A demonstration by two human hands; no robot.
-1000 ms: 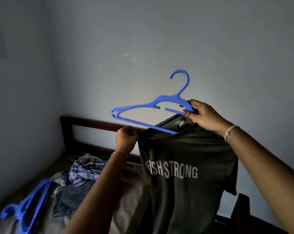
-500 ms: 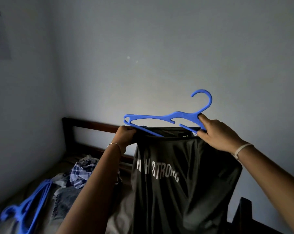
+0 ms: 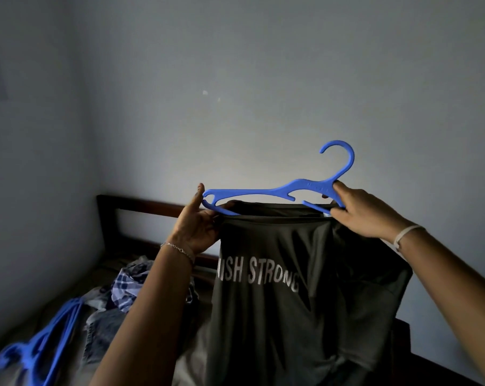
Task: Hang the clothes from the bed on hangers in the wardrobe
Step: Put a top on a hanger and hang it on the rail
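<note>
A dark grey T-shirt (image 3: 277, 316) with white lettering hangs in front of me, held up in the air. A blue plastic hanger (image 3: 280, 190) lies across the top of its neck opening, with its lower bar inside the collar. My right hand (image 3: 358, 210) grips the hanger just below the hook, together with the right side of the collar. My left hand (image 3: 199, 221) pinches the shirt's left shoulder at the hanger's left tip, with the forefinger pointing up beside that tip.
Several clothes lie on the bed at lower left: a checked shirt (image 3: 127, 285) and denim (image 3: 102, 330). Spare blue hangers (image 3: 43, 341) lie beside them. The dark wooden headboard (image 3: 141, 204) runs along the grey wall. The wardrobe is out of view.
The hanger has swung from tilted to nearly level and shifted right and down, with its lower bar going into the collar. My left forefinger has lifted beside the hanger's tip.
</note>
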